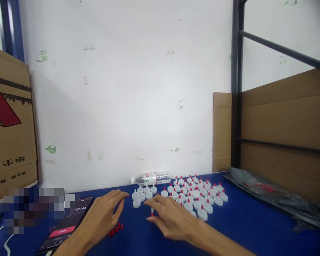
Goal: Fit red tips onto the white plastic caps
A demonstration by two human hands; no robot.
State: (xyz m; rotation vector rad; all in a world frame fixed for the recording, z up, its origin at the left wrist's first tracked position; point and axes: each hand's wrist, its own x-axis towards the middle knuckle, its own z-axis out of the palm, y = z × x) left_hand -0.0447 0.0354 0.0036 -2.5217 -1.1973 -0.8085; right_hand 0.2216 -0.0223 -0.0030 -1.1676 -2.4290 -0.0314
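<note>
My left hand lies flat on the blue table, fingers stretched toward a few white caps without red tips. Just below it sits a small heap of loose red tips. My right hand rests palm down with fingers spread; a small white piece with a red end shows under its fingers, and I cannot tell whether it is gripped. Beyond the right hand stand several rows of white caps with red tips.
A clear plastic water bottle lies on its side against the white wall. A phone showing a timer lies at the left. Grey plastic bags are piled at the right. Cardboard panels stand on both sides.
</note>
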